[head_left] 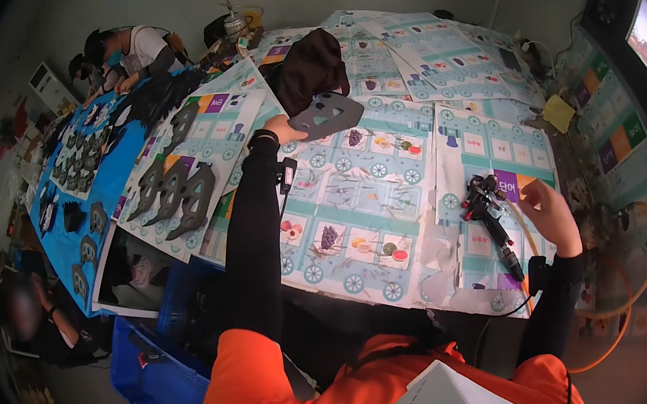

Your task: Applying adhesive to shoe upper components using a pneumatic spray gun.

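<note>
1. While a sheet-covered table [467, 297] spreads before me, similar grey parts [197, 202] lie leftward.
2. Behind my work, dark cloth [314, 64] crowds it.
3. My left hand [284, 129] grasps one grey panel [329, 123], mid-table: seemingly positioning it.
4. My right hand [550, 213], fingers curled, grip unclear, nears a black tool [494, 224]; lifting that calls for avoiding its hose [525, 228].

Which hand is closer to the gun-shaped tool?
Right: the right hand is just right of the gun-shaped tool; the left hand, holding a grey part, is well to its left.
</note>
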`<state>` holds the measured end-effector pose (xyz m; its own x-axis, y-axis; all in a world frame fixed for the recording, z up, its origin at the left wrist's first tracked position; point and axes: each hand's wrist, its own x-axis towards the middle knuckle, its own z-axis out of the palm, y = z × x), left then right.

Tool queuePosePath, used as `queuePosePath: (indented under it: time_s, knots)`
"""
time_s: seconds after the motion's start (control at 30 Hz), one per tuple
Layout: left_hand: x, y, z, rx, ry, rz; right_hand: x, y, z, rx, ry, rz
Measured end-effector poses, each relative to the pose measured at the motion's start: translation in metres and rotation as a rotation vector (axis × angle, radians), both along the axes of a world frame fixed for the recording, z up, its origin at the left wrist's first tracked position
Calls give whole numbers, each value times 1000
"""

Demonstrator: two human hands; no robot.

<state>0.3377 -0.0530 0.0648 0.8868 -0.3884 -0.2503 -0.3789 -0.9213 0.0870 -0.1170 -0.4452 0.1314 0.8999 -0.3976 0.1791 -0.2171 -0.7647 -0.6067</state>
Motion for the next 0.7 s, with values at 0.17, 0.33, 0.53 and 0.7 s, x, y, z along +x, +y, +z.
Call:
queuePosePath:
  time_s: [0.17, 0.33, 0.53, 0.7]
  knots:
    - [-77, -6, 16, -1106, 321, 236, 11, 20, -51, -307, 326, 194]
    - [-157, -21, 42, -1344, 434, 29, 13, 24, -71, -281, 243, 136]
    - [-261, -11, 44, -1599, 601, 45, 22, 13, -77, -225, 276, 204]
    - [-330, -2, -8, -1463, 665, 365, 28, 20, -46, -15, 328, -26]
